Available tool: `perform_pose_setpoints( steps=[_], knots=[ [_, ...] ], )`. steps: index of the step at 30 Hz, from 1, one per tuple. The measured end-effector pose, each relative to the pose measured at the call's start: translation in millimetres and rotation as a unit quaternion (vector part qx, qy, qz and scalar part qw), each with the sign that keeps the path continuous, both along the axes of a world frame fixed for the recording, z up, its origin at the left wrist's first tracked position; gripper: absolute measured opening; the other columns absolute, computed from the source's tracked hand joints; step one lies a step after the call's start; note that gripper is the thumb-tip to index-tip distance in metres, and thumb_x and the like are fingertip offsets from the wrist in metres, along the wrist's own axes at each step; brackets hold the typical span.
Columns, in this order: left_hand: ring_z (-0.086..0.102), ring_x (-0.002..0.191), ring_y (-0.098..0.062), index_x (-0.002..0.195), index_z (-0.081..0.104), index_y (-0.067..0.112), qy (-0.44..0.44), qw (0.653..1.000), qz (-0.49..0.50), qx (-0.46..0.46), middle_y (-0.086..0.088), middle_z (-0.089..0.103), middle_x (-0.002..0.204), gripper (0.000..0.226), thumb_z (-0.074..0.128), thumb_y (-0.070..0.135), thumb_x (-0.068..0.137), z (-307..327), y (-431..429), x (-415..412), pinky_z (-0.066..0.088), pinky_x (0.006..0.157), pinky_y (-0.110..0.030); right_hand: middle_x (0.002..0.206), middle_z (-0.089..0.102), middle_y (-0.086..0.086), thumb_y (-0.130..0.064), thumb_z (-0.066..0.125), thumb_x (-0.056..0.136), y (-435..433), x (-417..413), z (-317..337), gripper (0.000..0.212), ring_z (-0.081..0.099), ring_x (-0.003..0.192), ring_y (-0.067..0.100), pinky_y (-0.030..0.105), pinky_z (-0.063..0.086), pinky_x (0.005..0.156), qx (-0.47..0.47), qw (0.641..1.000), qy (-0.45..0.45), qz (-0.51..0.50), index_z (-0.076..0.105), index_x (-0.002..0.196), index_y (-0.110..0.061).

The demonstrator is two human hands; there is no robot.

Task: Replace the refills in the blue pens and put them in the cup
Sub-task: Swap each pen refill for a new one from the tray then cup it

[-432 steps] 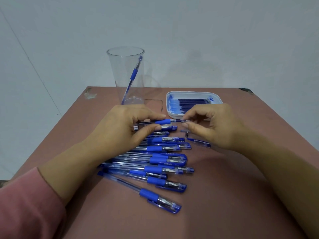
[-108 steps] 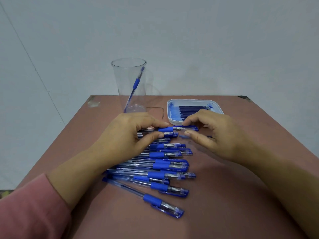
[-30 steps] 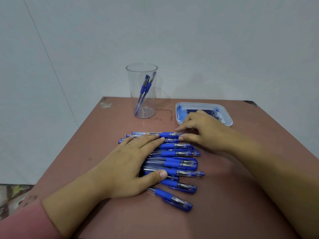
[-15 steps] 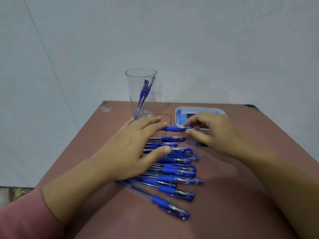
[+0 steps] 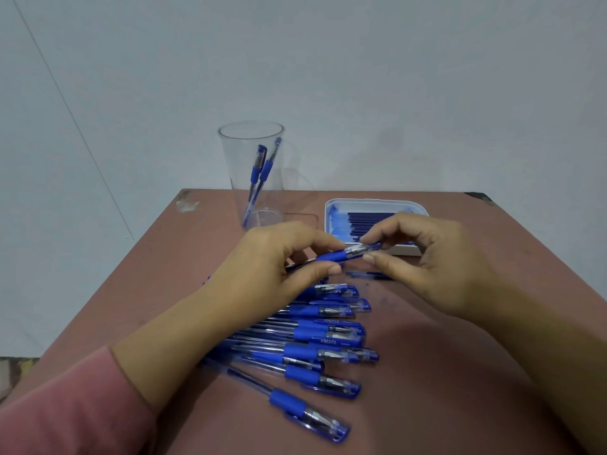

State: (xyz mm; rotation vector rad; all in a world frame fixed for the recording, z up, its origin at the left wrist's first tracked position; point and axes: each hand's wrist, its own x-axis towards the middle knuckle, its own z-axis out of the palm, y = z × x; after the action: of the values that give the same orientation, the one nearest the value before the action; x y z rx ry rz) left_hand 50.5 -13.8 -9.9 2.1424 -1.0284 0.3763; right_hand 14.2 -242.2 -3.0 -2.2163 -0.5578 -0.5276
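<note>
I am holding one blue pen [image 5: 348, 252] level above the table [image 5: 427, 389], just in front of the refill tray [image 5: 374, 202]. My left hand [image 5: 272, 267] is pinching its blue grip between thumb and curled fingers. My right hand [image 5: 437, 267] is pinching the clear capped end between thumb and forefinger, with the other fingers loosely curled. I am judging that I am about to pull this end off to reach the refill.

If I am tugging too hard, the small part could be slipping from my fingertips and rolling off the table. A jerk could also be knocking the row of pens [image 5: 328, 336] lying below my left wrist; whether my wrist is touching them I cannot tell. A thin blue piece [image 5: 368, 274] is lying loose under the held pen, easy to sweep away. Behind, the clear cup [image 5: 228, 165] is standing with two pens [image 5: 259, 169] leaning inside; being tall, it could be tipping if bumped.
</note>
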Motion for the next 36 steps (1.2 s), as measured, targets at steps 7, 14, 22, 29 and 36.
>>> perform_pose_setpoints(
  steps=[7,14,22,29,36],
  knots=[
    [0.058,0.077,0.001,0.111,0.07,0.029,-0.065,0.997,-0.028,0.015,0.019,0.063,0.091,0.025,0.066,0.036,0.087,-4,6,4,0.045,0.067,-0.011,0.089,0.069,-0.015,-0.023,0.074,0.078,11,2,-6,0.016,0.066,0.084,0.004,0.019,0.052,0.077,-0.017,0.999,-0.034,0.036,0.07,0.093,-0.024],
    [0.055,0.076,0.006,0.111,0.07,0.028,-0.044,0.999,-0.023,0.021,0.024,0.057,0.084,0.022,0.061,0.027,0.091,-3,10,1,0.038,0.067,-0.007,0.089,0.066,-0.02,-0.025,0.07,0.08,17,2,-7,0.012,0.065,0.084,0.001,0.015,0.051,0.077,-0.036,0.997,-0.061,0.026,0.065,0.091,-0.028],
    [0.055,0.077,0.014,0.117,0.068,0.024,-0.005,0.999,-0.026,0.027,0.031,0.056,0.083,0.027,0.06,0.014,0.094,-4,7,-2,0.037,0.066,-0.001,0.088,0.07,-0.012,-0.023,0.071,0.079,12,4,-7,0.011,0.064,0.087,0.003,0.013,0.049,0.077,-0.043,0.998,-0.037,-0.003,0.07,0.09,-0.021],
    [0.054,0.069,-0.003,0.12,0.067,0.028,-0.03,0.999,-0.01,0.002,0.016,0.059,0.077,0.03,0.062,0.029,0.09,-6,15,8,0.037,0.065,-0.005,0.082,0.069,-0.014,-0.023,0.076,0.077,-13,3,12,0.011,0.062,0.083,0.001,0.009,0.045,0.075,-0.067,0.993,0.089,-0.028,0.071,0.085,-0.028],
    [0.062,0.08,0.004,0.111,0.071,0.029,-0.069,0.997,-0.014,0.041,0.022,0.065,0.088,0.027,0.07,0.038,0.086,-5,19,11,0.05,0.071,-0.014,0.065,0.062,-0.006,-0.038,0.076,0.073,-29,-4,24,0.007,0.049,0.058,0.002,0.012,0.037,0.054,-0.178,0.96,0.212,-0.033,0.072,0.075,-0.033]
  ],
)
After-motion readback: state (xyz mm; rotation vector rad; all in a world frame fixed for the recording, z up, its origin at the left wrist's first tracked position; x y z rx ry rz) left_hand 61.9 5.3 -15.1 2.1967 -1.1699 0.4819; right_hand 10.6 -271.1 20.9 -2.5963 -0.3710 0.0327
